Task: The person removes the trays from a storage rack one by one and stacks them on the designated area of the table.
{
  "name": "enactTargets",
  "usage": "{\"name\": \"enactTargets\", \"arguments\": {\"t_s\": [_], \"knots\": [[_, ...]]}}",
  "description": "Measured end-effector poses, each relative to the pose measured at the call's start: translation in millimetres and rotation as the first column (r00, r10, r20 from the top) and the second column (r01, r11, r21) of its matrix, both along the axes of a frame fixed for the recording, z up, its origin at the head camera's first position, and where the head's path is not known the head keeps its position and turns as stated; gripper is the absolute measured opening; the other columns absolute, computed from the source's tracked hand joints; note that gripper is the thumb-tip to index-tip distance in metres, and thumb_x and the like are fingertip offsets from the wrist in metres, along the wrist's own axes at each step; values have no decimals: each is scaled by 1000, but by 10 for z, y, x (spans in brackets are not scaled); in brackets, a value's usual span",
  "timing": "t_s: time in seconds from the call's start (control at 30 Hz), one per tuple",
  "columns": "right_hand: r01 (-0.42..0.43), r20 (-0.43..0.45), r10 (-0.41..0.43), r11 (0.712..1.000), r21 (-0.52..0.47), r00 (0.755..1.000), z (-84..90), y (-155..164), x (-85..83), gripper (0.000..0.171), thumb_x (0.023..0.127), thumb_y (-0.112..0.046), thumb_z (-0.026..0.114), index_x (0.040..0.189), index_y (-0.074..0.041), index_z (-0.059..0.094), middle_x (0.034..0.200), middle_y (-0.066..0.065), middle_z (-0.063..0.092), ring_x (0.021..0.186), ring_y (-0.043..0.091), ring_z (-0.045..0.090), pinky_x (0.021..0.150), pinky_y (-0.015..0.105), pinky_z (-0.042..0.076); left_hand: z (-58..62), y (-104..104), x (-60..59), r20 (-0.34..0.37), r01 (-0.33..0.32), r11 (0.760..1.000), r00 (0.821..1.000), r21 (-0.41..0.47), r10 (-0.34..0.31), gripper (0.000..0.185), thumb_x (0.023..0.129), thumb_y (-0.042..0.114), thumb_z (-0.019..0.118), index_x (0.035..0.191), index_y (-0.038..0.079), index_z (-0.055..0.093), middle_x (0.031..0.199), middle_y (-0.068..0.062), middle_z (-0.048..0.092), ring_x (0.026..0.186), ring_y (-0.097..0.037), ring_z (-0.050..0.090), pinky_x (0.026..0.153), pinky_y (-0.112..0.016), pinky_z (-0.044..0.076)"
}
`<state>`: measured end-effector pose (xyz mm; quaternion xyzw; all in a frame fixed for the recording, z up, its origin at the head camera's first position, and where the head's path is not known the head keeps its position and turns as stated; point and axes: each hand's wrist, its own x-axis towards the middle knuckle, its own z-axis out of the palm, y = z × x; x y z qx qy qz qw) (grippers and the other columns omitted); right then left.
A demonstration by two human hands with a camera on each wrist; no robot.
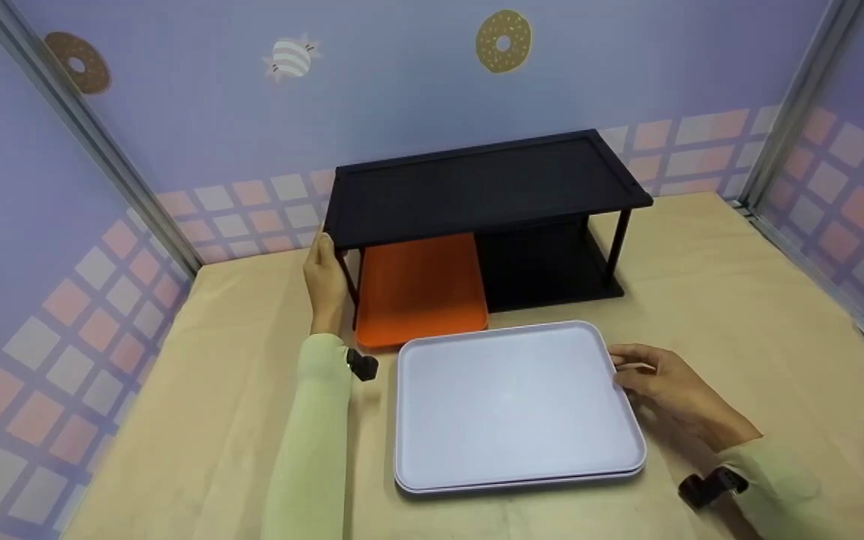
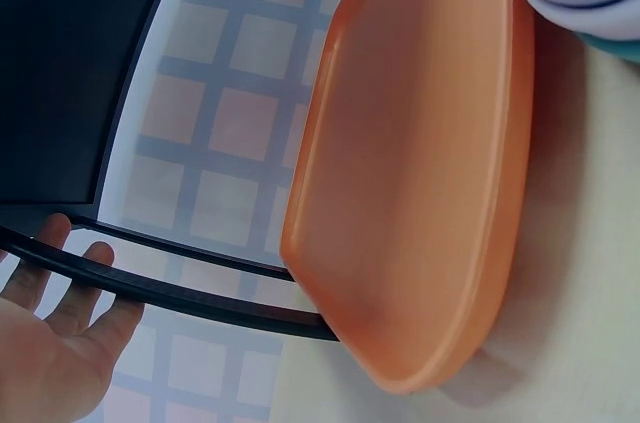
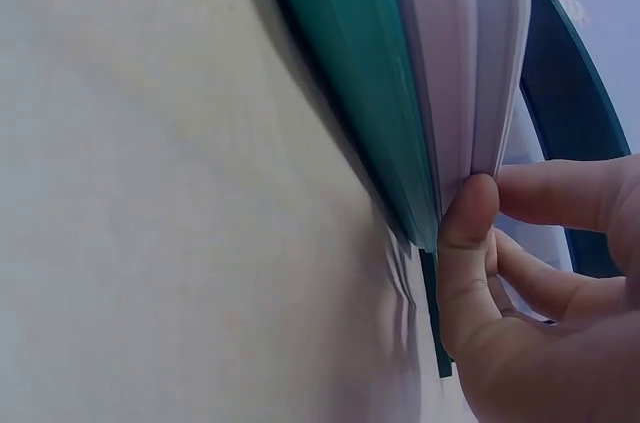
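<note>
A black two-level rack [image 1: 484, 187] stands toward the back wall. My left hand [image 1: 325, 283] holds its left front corner, fingers around the slim upright in the left wrist view. On the rack's lower level, at the left, lies an orange tray [image 1: 423, 292], its front end sticking out. In front sits a stack topped by a pale lavender tray [image 1: 514, 405]. Under that the right wrist view shows a second pale tray [image 3: 435, 53] and a teal tray [image 3: 350, 73] at the bottom. My right hand [image 1: 668, 386] pinches the stack's right edge at the pale trays, thumb against the rim.
A beige cloth [image 1: 229, 405] covers the table. Patterned lavender walls [image 1: 402, 82] enclose the back and both sides, with metal corner posts [image 1: 803, 97]. The rack's black lower shelf [image 1: 544, 270] shows right of the orange tray.
</note>
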<state>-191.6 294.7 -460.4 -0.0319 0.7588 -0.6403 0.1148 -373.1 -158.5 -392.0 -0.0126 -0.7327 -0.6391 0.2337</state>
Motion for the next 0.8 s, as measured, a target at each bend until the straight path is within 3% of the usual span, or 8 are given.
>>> {"name": "enactTargets", "arguments": {"t_s": [0.33, 0.57, 0.8], "knots": [[-13, 0, 13, 999, 37, 1000, 13, 14, 6, 55, 97, -2, 60, 147, 12, 41, 134, 27, 54, 102, 17, 63, 76, 27, 58, -24, 16, -20, -3, 22, 1000, 1000, 15, -22, 50, 114, 27, 33, 157, 1, 36, 163, -17, 35, 153, -27, 32, 124, -33, 31], [7, -15, -6, 997, 72, 1000, 27, -14, -10, 53, 98, -2, 60, 146, 12, 43, 134, 27, 54, 102, 15, 62, 80, 26, 58, -18, 2, -33, -15, 16, 1000, 1000, 19, -16, 50, 114, 26, 34, 157, 1, 37, 163, -17, 35, 152, -27, 32, 125, -33, 30], [71, -111, -51, 980, 188, 993, 246, -84, -13, 52, 105, -15, 56, 147, 10, 40, 135, 27, 50, 110, 27, 60, 84, 28, 58, -7, 15, -22, -22, 11, 999, 1000, 31, -10, 48, 114, 26, 34, 156, 4, 40, 161, -15, 40, 150, -26, 37, 123, -34, 34]]}}
